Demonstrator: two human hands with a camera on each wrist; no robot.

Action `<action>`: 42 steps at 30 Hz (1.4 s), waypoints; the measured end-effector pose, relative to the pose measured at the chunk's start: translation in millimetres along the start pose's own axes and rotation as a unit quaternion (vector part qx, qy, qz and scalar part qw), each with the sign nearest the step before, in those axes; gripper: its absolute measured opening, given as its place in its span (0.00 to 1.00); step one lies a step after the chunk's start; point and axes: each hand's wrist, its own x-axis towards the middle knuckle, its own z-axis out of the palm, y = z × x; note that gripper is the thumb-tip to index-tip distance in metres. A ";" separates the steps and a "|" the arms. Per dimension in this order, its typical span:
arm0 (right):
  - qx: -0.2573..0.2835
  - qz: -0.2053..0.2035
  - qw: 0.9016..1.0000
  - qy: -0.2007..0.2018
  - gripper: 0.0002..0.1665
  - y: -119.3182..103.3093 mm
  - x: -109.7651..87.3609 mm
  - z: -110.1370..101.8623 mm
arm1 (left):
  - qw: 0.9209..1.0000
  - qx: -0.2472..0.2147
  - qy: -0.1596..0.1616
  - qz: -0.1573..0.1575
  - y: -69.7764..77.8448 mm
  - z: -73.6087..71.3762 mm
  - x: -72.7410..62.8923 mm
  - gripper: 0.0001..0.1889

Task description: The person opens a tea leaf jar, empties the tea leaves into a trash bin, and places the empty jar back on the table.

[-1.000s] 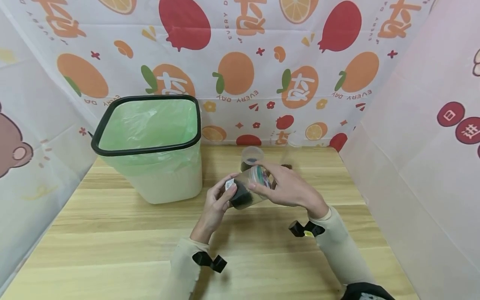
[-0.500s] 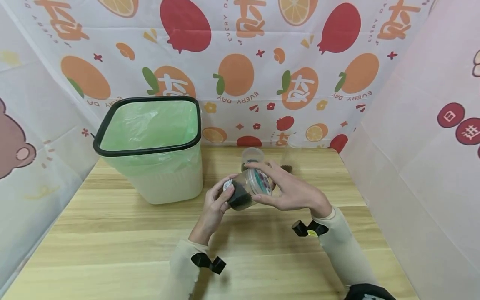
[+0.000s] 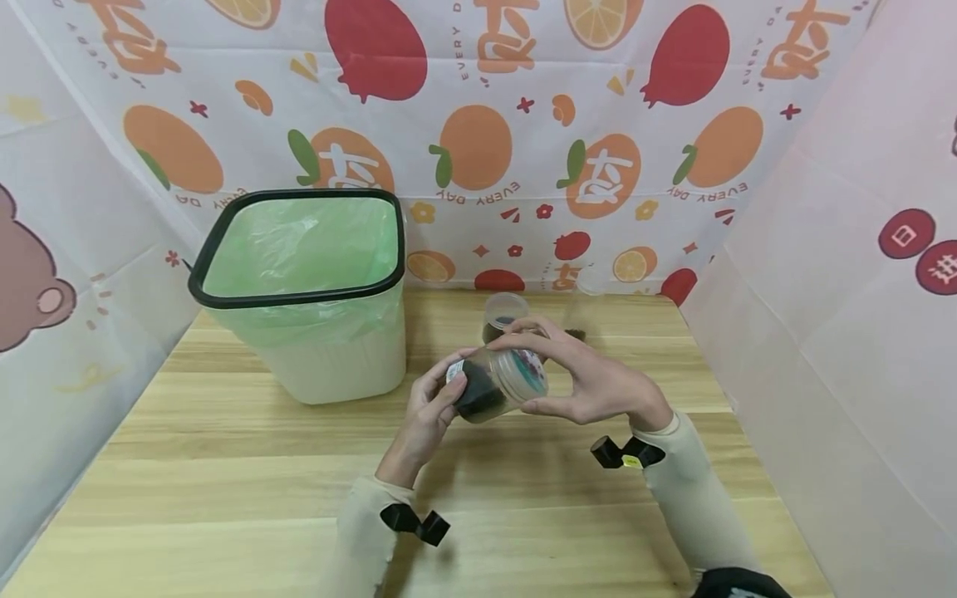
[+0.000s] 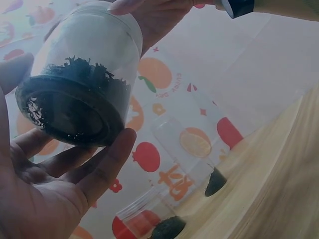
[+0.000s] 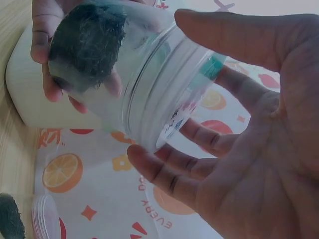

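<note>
Head view from above, facing forward and down, wrist views close up (left from below) — sharing the jar (image 4: 82, 74)

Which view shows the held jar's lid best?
Right wrist. The lid appears large there, its ribbed side and part of its teal, printed face visible beside the right hand. Head shows the lid smaller, with its printed face partly visible. Left wrist faces the base of the jar; the lid is barely visible, if at all.

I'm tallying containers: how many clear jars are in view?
3: held jar between left hand and right hand; second jar on the table behind it; third jar, right of that.
</note>
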 end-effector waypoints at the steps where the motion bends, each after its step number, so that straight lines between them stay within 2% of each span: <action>1: -0.002 -0.001 1.000 0.005 0.46 0.9 -0.6 -0.6 | 1.000 -0.003 -0.004 0.004 -0.2 -0.4 0.1 0.17; 5: -0.003 0.009 0.999 0.031 0.48 4.2 -3.7 -6.2 | 1.000 -0.013 -0.011 0.013 -0.5 -1.9 0.9 0.17; 10: 0.019 0.050 0.996 0.068 0.51 7.1 -10.0 -17.4 | 0.999 -0.022 -0.020 0.020 -0.3 -3.3 1.9 0.19; 15: 0.043 0.096 0.985 0.133 0.53 16.2 -17.4 -30.7 | 0.998 -0.034 -0.037 0.030 -0.7 -4.5 2.0 0.22; 20: 0.059 0.143 0.966 0.208 0.51 29.0 -27.6 -44.3 | 0.999 -0.028 -0.038 0.027 -0.5 -5.6 1.4 0.25; 25: 0.019 0.203 0.945 0.257 0.47 46.3 -39.6 -57.3 | 0.999 -0.026 -0.039 0.020 0.4 -6.3 -0.2 0.26; 30: -0.013 0.266 0.919 0.290 0.45 69.2 -47.8 -68.3 | 0.999 -0.021 -0.047 0.018 1.5 -5.3 -1.1 0.28; 33: -0.039 0.302 0.902 0.306 0.48 86.3 -52.7 -71.6 | 0.999 -0.017 -0.045 0.019 2.4 -4.6 -0.8 0.30; 36: -0.058 0.327 0.889 0.315 0.49 106.0 -57.2 -71.7 | 0.999 -0.014 -0.041 0.021 3.6 -4.1 -0.5 0.32; 42: -0.091 0.372 0.873 0.303 0.50 150.0 -67.5 -66.3 | 0.999 0.000 -0.039 0.010 4.4 -4.5 -0.4 0.34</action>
